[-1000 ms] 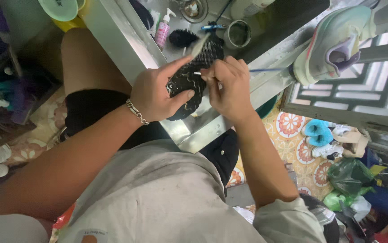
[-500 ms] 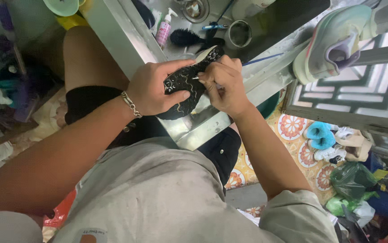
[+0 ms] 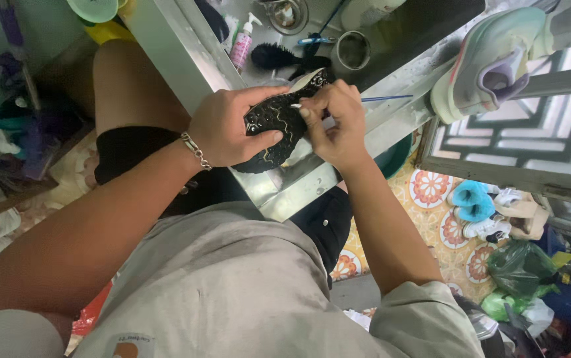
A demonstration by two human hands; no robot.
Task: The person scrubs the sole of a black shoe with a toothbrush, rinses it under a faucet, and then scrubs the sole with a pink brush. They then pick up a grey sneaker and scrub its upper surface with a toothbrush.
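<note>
Left hand (image 3: 222,129) is gripping a black shoe (image 3: 275,129), fingers closed round its side, sole up | right hand (image 3: 335,122) is pinching a thin blue-handled tool (image 3: 385,99) shut against the tread | shoe is hovering over the metal sink (image 3: 285,192) near corner, long axis running diagonally, pale end pointing toward the black brush (image 3: 272,56).
</note>
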